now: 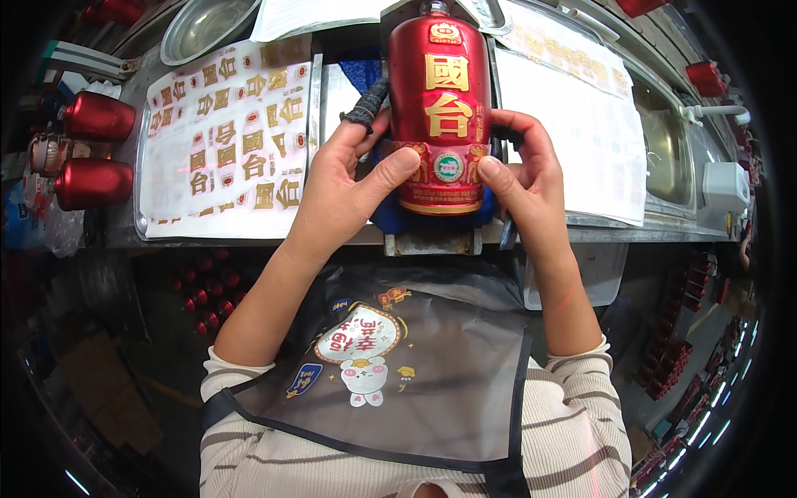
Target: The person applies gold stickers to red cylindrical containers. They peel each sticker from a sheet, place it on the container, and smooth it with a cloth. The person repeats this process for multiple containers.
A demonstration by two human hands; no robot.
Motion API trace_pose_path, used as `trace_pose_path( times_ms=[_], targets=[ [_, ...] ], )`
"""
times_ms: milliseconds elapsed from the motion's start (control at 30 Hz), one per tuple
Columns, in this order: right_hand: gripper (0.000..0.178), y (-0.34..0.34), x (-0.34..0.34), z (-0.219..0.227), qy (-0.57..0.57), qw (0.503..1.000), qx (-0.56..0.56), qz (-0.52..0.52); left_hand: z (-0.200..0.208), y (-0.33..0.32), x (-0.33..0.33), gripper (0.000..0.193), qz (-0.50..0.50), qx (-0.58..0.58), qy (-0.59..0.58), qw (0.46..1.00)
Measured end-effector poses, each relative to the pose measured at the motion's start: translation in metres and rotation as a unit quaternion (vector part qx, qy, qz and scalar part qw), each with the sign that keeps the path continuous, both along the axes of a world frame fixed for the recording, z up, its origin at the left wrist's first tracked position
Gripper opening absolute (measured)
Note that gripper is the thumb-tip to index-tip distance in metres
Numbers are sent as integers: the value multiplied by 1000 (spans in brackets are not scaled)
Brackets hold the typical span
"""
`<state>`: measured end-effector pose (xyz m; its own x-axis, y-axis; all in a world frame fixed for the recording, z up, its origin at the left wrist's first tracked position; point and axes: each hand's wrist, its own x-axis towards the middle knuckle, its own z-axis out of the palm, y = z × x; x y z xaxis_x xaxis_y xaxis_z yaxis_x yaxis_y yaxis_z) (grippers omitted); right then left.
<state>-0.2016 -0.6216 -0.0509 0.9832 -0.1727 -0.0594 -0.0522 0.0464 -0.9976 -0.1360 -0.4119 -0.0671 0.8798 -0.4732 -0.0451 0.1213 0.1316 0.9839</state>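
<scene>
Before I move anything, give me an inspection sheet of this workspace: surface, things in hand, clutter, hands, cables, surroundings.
Surface: metal workbench, with a gold-marked sheet lying left and a white sheet right.
Things in hand: red bottle with gold characters and a label band near its base.
Clutter: two more red bottles far left; metal bowl upper left; white container at right.
Hands: left hand and right hand hold the bottle from either side, thumbs on the label band.
Cables: nothing seen.
Surroundings: metal sink with white tap at right; rows of red items lower right, too small to identify.
</scene>
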Motion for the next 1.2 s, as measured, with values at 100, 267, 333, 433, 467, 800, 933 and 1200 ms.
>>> trace_pose_path(
  times_ms=[100,267,333,433,467,800,933,1200],
  targets=[
    [55,1,0,-1,-7,1000,10,-4,3,-1,0,66,-3,3,-3,1000],
    [58,0,1,4,8,1000,7,4,3,2,1,68,-5,-2,25,1000],
    [60,-1,0,3,8,1000,-3,6,2,1,0,69,-11,-9,10,1000],
    [63,1,0,-5,-10,1000,-24,1,1,2,0,70,-15,-6,5,1000],
    [64,1,0,-5,-8,1000,-30,0,1,2,0,70,-16,-3,7,1000],
    [68,1,2,-5,-1,1000,-22,-2,1,2,0,71,-12,5,-2,1000],
    [67,1,1,-3,0,1000,-27,1,1,1,0,71,-12,2,-6,1000],
    [61,-6,4,1,18,999,26,22,4,-2,0,68,19,-6,-24,1000]
  ],
)
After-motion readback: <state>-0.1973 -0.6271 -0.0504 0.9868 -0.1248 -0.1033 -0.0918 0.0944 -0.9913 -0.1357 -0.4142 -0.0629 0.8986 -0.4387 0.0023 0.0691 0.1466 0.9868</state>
